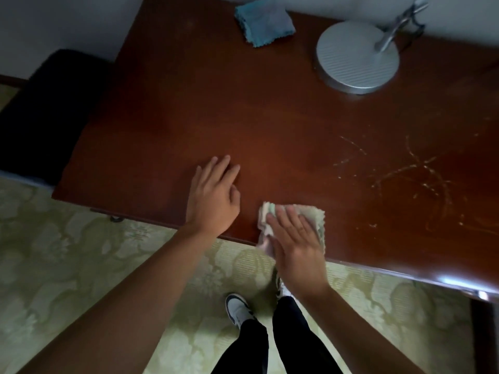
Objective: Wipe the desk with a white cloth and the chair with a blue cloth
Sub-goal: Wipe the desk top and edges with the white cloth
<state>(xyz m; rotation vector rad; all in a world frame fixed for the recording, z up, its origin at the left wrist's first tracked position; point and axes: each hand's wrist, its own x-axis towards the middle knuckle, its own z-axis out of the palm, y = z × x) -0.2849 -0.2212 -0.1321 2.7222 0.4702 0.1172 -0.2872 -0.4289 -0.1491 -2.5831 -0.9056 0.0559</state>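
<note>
A reddish-brown wooden desk fills the upper part of the head view. My right hand lies flat, fingers straight, pressing a folded white cloth onto the desk's near edge. Beside it, my left hand rests flat on the bare desk top with its fingers straight. A folded blue cloth lies at the far edge of the desk. A dark chair seat stands off the desk's left end. Pale dried streaks mark the desk to the right of the white cloth.
A round grey lamp base with a metal arm stands at the far right of the desk. Below the desk edge are a pale patterned floor and my legs and sneakers. A white wall runs behind the desk.
</note>
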